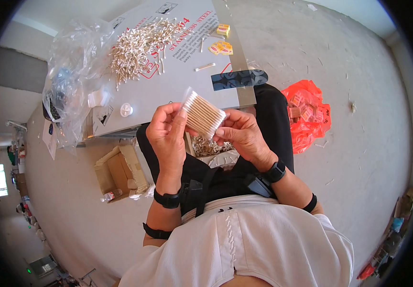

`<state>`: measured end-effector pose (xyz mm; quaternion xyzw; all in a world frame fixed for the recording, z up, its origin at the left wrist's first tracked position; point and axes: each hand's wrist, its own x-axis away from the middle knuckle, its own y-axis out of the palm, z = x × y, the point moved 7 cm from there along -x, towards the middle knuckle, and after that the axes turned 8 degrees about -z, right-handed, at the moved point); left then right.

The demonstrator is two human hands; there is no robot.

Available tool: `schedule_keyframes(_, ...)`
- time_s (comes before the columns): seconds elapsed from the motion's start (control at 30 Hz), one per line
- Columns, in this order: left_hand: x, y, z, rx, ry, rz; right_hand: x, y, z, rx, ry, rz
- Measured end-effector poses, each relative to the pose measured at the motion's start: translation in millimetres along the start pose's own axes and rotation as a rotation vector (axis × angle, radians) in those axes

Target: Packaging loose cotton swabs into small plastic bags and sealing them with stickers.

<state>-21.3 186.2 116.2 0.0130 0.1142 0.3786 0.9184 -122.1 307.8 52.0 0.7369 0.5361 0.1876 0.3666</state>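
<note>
A small packing workshop or home-based assembly area: bare concrete floor [359, 95], a grey board [178, 81] used as worktable bearing a heap of loose cotton swabs [137, 45], a clear plastic bag [72, 71], an open cardboard box [120, 172], and a red bag of packets [307, 115].

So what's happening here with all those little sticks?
A seated person holds a bundle of wooden-stemmed cotton swabs in a clear plastic sleeve between both hands, left hand and right hand, each with a closed grip on it. Ahead, a loose pile of swabs lies on a flat grey cardboard sheet, beside a crumpled clear plastic bag. An orange plastic bag sits on the floor.
</note>
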Motion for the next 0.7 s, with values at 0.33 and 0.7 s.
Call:
schedule_keyframes(0.33,3,3,2,-0.044,0.046,0.006,2,-2,10,0.046,0.142,0.085)
schedule_keyframes(0.7,2,15,0,-0.368,0.084,-0.121,3,-22,-18,0.473,0.126,0.216)
